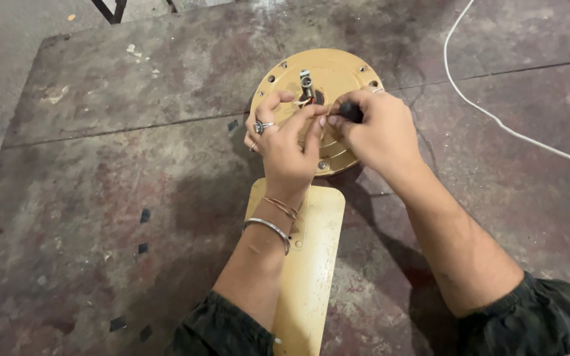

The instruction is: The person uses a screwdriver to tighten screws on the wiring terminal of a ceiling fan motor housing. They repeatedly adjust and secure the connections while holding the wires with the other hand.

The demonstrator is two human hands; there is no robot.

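Both hands meet over round tan metal fan motor housing [328, 79]: left hand [285, 148] pinching wires, right hand [377, 135] gripping black-handled tool [349, 112].

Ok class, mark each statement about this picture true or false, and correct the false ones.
1. The right hand grips a black-handled tool. True.
2. The round motor housing is blue. False: it is tan-yellow.
3. The left hand wears a ring and its wrist carries bangles. True.
4. A white cable lies on the floor at the right. True.
5. The fan blade lies far from the housing. False: it lies next to it, beneath the left forearm.
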